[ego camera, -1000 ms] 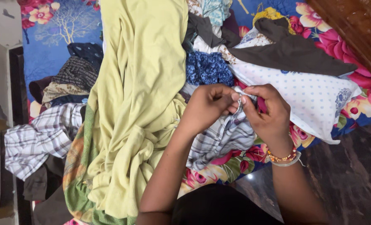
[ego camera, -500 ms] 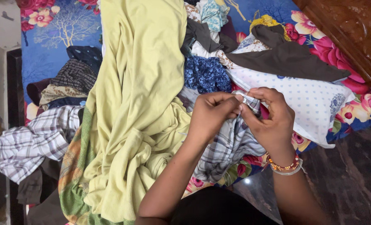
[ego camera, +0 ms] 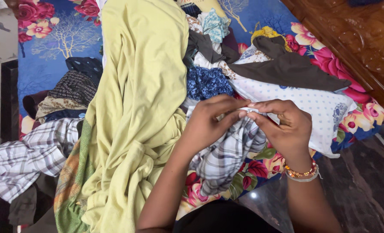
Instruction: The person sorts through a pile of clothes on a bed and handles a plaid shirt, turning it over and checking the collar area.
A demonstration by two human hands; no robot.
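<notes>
My left hand (ego camera: 211,123) and my right hand (ego camera: 284,127) meet over the bed, both pinching the top edge of a grey-and-white checked garment (ego camera: 224,157). The garment hangs down between my forearms toward the bed's near edge. A beaded bracelet (ego camera: 302,173) circles my right wrist. To the left of my left arm lies a large pale yellow-green cloth (ego camera: 136,108). Behind my hands are a blue printed cloth (ego camera: 207,83) and a white dotted cloth (ego camera: 319,105).
A blue floral bedsheet (ego camera: 56,41) covers the bed, piled with clothes. A dark brown garment (ego camera: 289,69) lies at the back right. A checked shirt (ego camera: 26,157) and dark patterned clothes (ego camera: 73,86) lie left. A carved wooden headboard (ego camera: 356,39) stands right; dark floor (ego camera: 356,190) below.
My hands have lifted the checked garment higher, so more of it hangs down now. The view has shifted slightly, with the pile sitting lower left in frame.
</notes>
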